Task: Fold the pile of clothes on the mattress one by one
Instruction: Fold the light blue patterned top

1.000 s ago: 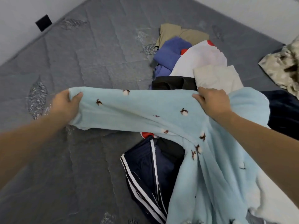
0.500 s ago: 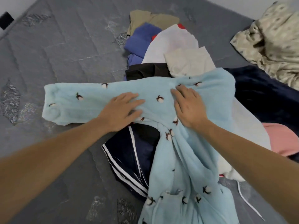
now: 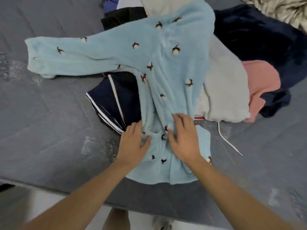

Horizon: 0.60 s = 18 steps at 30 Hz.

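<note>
Head camera looks down at a gray mattress with a heap of clothes on it. On top lies a fluffy light blue top with little dark and white dots that look like tiny flowers. It runs from the upper middle of the frame down to the lower middle. One sleeve sticks out flat to the upper left, lying on the mattress.

Both hands rest on the lower part of the blue top. The left hand lies flat with its fingers spread, and its fingertips touch a bunched fold of the fabric. The right hand sits just beside it, also flat with fingers spread, pressing on the fabric. The two hands are close but do not touch. Neither hand pinches the cloth.

Under the blue top, left of center, sits a dark blue garment with white stripes. To the right lies a pale gray garment, and a white string trails from it onto the mattress. Beside that is a pink garment. A fuzzy dark navy piece fills the upper right. A black piece and a cream piece peek out at the top.

At the bottom, the mattress edge meets a pale floor.
</note>
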Motion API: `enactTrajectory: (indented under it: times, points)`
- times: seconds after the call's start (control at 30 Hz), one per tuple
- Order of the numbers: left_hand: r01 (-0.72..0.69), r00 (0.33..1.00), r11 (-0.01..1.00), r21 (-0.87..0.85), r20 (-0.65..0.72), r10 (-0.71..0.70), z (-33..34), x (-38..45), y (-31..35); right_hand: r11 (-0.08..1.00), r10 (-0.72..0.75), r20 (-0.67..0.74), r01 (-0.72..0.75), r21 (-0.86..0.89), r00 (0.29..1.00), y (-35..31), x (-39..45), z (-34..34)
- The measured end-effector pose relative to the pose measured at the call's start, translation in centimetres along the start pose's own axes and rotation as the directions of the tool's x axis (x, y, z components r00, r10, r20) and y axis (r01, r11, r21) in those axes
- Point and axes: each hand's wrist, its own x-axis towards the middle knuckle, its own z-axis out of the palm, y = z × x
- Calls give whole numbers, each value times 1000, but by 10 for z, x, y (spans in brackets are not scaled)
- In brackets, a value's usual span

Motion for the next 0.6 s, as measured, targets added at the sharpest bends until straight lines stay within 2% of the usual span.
enactTrajectory:
  times: [0.07,0.1,0.2,0.23,0.37,0.47,0.6]
  points:
    - [93,993,996,-2,-69,-93,17,-22,5,997,77,27,-77,-3,997,6,-11,-7]
    - [141,984,988,-62,-100,-147,20,-28,7,993,118,50,-117,-13,992,9,-12,-11]
    - [202,958,890,-410,-107,-266,17,-41,14,982,177,205,-158,-103,963,22,-15,-24]
    - [204,955,861,-466,-99,-280,15,-46,17,979,177,259,-142,-147,950,26,-17,-29]
    - [287,949,895,-340,-28,-315,13,-68,22,968,223,441,-145,-204,869,28,-32,-51]
    - [328,928,845,-422,-22,-371,9,-81,24,986,149,424,-105,-127,893,-2,-52,-65]
    - [228,939,833,-505,-114,-325,7,-99,25,999,34,326,-30,-17,945,-70,-71,-60]
